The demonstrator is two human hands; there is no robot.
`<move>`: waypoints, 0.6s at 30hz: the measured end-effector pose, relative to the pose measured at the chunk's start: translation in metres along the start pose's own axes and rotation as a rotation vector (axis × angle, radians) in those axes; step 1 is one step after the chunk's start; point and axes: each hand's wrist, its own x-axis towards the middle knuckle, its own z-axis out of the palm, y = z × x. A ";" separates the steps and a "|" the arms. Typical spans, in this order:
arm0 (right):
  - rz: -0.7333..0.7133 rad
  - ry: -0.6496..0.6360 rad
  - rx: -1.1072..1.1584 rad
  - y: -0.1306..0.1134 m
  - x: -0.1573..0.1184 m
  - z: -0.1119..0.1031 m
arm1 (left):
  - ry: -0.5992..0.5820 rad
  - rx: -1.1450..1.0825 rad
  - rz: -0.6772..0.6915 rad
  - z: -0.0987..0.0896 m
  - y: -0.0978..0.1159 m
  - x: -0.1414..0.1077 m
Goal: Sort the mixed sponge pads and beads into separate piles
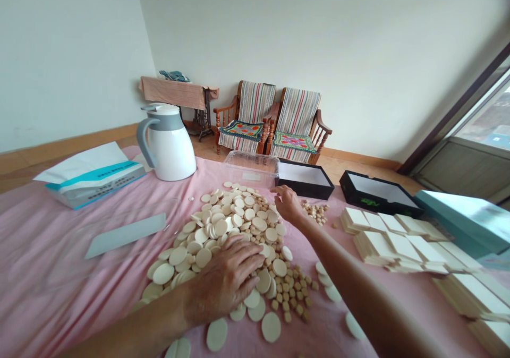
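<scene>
Fingers [247,258] of the left hand [223,281] are held apart and pressed flat over a heap of cream oval discs [217,225]; they rest on the top layer, with no single disc clamped. At the far edge of the heap, the right hand [288,205] is placed with its fingers loosely together and curled downward. Whether a disc is pinched beneath them cannot be determined from this view.

The heap is situated on a pink cloth [67,273], with loose discs scattered toward the near side. Small tan cubes [294,297] are bunched against its near right edge, and a second cluster of tan cubes [314,212] lies just beyond the right wrist. Stacked cream rectangular slabs [392,244] are arranged farther right, behind which an open black box [305,180] and a second open black box [378,193] are set. A clear plastic tub [251,169] stands at the far edge of the heap; a white thermal jug [165,145] is positioned to the left.

Risk noted: pressure from the left palm could slide the stacked discs outward into the tan cubes, mixing the two. A sideways movement of the right forearm could also disturb the nearby cubes.
</scene>
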 end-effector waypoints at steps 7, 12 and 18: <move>-0.099 -0.167 0.035 -0.027 0.040 0.034 | -0.032 -0.012 -0.023 0.000 0.001 -0.002; -0.037 -0.189 0.013 -0.025 0.048 0.041 | -0.034 -0.005 -0.028 -0.001 0.001 -0.002; 0.016 -0.111 0.031 -0.025 0.046 0.027 | -0.031 -0.005 -0.022 -0.001 0.001 -0.002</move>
